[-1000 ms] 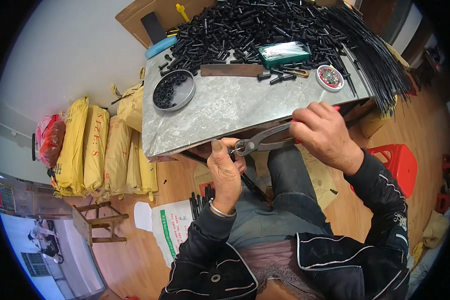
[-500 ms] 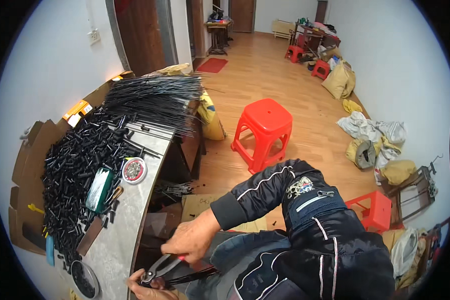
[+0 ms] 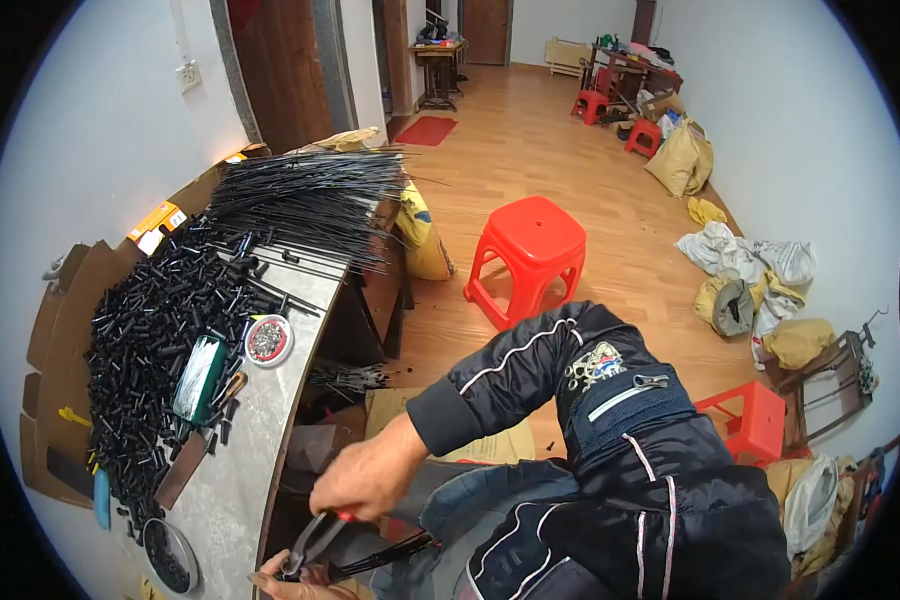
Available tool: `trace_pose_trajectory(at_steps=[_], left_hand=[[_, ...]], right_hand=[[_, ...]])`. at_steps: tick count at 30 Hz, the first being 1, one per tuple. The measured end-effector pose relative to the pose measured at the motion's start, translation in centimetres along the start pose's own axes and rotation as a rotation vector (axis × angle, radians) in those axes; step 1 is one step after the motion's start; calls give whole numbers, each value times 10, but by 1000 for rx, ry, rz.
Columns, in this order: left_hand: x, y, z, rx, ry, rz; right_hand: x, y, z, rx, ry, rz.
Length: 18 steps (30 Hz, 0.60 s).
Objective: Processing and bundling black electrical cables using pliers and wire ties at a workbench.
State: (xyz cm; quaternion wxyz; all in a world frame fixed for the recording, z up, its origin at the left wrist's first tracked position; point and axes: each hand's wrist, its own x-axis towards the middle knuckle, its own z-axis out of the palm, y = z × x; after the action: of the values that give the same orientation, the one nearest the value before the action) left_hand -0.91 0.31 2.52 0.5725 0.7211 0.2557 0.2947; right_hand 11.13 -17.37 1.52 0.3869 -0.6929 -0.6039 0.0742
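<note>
Near the table's front edge, my right hand [image 3: 368,478] is closed around the handles of a pair of pliers [image 3: 315,545] with red on the grip. The pliers point down, and their jaws reach my left hand [image 3: 305,588] at the lower edge of the picture. My left fingers are bent around the end of a bunch of thin black rods [image 3: 382,556], which slants up to the right above my lap. Part of the left hand is cut off by the picture's edge, and what sits between the jaws is hidden.
The table [image 3: 240,475] at left bears a heap of short black pieces [image 3: 160,350], long black rods [image 3: 300,195], a tub of small metal parts [image 3: 268,341], a green box [image 3: 200,380] and a round dish [image 3: 170,557]. A red stool [image 3: 535,235] stands ahead; sacks [image 3: 680,160] line the right wall.
My right hand has moved a little left and down, with the pliers now steeper and their handles closer together. My left hand has stayed nearly in place.
</note>
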Motion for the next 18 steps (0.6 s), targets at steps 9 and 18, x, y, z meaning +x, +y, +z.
trace_pose_trajectory(at_steps=[9,18], left_hand=[[-2,-9,1,-62,-29,145],[-3,-2,2,-76,-24,-22]], right_hand=[[-21,-28,3,1104,-556,651],[-13,-19,-1,1161,-412,654]])
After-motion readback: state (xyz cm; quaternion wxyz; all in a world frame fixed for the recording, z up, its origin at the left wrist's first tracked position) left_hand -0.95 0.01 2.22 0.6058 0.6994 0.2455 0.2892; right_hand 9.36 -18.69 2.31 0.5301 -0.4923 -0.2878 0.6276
